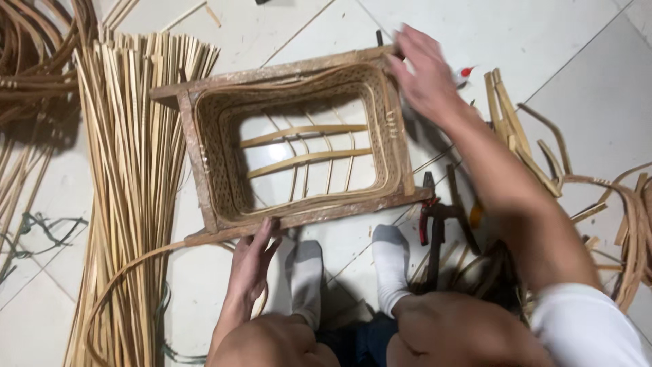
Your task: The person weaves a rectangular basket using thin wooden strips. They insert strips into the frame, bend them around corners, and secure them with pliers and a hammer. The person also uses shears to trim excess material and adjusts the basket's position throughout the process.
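Note:
A rectangular wooden frame [299, 219] lies on the tiled floor with a woven rattan basket wall [217, 156] fitted inside it. Two flat bamboo slats and thin ribs [305, 158] cross its open bottom. My left hand [252, 261] rests flat against the near rail of the frame, fingers together. My right hand [424, 71] reaches over the far right corner of the frame, fingers spread and touching the rim. It is blurred. Neither hand holds anything loose.
A thick bundle of bamboo strips [132, 177] lies left of the frame. Coiled rattan [34, 61] sits far left. Pliers with red handles [431, 228] lie right of my socked feet [346, 272]. Cut bamboo pieces [519, 132] and curled offcuts [628, 224] lie at right.

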